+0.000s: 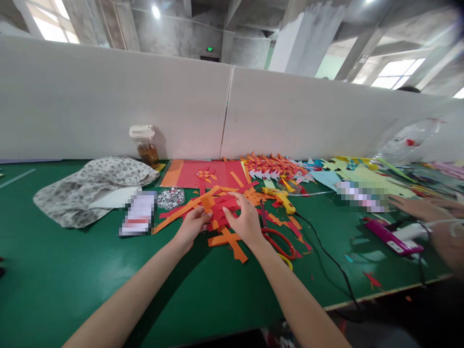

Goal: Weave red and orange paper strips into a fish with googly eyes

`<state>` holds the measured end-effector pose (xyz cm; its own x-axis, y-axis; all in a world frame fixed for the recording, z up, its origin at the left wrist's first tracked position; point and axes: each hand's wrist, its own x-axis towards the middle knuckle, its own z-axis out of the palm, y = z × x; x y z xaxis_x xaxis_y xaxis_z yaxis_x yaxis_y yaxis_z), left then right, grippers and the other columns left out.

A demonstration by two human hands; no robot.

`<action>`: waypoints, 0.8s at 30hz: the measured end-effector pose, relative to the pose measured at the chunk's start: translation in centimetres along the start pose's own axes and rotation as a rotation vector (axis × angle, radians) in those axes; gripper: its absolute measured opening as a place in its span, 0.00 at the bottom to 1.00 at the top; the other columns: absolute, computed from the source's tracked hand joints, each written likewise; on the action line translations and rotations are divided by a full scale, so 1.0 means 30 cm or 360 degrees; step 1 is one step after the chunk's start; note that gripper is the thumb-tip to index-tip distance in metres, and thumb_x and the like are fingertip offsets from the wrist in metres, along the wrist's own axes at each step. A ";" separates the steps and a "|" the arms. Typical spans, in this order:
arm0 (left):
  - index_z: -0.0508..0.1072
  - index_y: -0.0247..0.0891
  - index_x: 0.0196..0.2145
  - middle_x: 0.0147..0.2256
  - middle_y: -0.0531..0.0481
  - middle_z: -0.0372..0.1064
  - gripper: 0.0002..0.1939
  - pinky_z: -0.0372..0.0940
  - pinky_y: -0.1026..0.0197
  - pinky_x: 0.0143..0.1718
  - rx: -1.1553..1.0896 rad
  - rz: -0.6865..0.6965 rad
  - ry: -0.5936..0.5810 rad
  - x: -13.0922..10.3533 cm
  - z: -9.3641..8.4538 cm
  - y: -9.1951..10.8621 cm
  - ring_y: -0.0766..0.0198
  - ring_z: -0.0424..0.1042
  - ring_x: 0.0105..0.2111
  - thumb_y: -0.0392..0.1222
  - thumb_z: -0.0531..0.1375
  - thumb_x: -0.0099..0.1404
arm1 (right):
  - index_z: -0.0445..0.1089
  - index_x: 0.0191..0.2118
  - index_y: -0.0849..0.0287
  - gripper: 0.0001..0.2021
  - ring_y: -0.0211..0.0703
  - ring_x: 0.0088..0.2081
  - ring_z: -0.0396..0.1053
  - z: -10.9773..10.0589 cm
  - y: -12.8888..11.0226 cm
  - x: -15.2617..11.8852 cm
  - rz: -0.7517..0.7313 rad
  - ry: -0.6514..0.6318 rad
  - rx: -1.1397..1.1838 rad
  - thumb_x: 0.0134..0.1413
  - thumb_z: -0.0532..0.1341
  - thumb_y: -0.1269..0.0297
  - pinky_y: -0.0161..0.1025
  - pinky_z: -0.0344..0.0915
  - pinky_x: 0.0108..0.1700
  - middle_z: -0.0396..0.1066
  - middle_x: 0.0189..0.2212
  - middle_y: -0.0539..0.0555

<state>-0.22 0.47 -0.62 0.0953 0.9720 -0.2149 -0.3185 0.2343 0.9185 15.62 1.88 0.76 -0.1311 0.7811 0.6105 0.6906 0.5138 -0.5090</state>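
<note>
My left hand point(192, 226) is closed in a pinch on an orange paper strip point(207, 203), over a heap of cut strips. Beside it my right hand point(245, 218) reaches over red paper strips point(220, 209), its thumb and forefinger apart; its other fingers are partly hidden. Below the hands lies a crossed orange paper piece point(232, 241). Red-handled scissors point(286, 241) rest just right of my right wrist. Behind the heap, a woven paper fish point(206, 175) with an eye lies on red and orange sheets point(181, 169).
A yellow glue gun point(281, 197) trails a black cord. A bag of eyes point(171, 198), a phone-like object point(139, 212), a patterned cloth point(79, 193) and a lidded cup point(145, 145) stand left. Right are piled paper fish point(279, 166), a purple glue gun point(393, 237) and another person's hand point(420, 208).
</note>
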 end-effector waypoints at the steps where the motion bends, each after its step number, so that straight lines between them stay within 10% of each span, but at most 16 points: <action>1: 0.74 0.36 0.36 0.35 0.48 0.73 0.16 0.62 0.69 0.28 0.0013 0.0014 -0.0011 0.000 0.000 -0.001 0.68 0.70 0.29 0.42 0.66 0.49 | 0.63 0.50 0.56 0.18 0.51 0.45 0.66 0.001 0.001 0.000 -0.0049 0.0012 -0.0074 0.52 0.57 0.64 0.50 0.61 0.50 0.70 0.43 0.58; 14: 0.73 0.36 0.36 0.32 0.49 0.73 0.19 0.63 0.67 0.28 -0.0022 0.0099 -0.0042 -0.001 -0.002 -0.008 0.66 0.71 0.29 0.43 0.68 0.45 | 0.47 0.61 0.55 0.36 0.46 0.48 0.66 -0.028 -0.045 -0.019 -0.0382 -0.0325 0.0180 0.44 0.54 0.75 0.53 0.44 0.61 0.73 0.44 0.51; 24: 0.73 0.33 0.32 0.29 0.49 0.71 0.18 0.62 0.65 0.29 -0.0058 0.0154 0.0090 -0.019 0.006 -0.006 0.66 0.69 0.27 0.41 0.69 0.43 | 0.43 0.63 0.51 0.39 0.48 0.50 0.66 -0.033 -0.052 -0.032 -0.0211 -0.0658 0.0435 0.43 0.52 0.76 0.47 0.62 0.51 0.67 0.52 0.55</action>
<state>-0.04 -0.13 -0.61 0.0096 0.9893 -0.1453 -0.3575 0.1391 0.9235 15.37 -0.02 1.57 -0.5135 0.7498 0.4173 0.4453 0.6485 -0.6173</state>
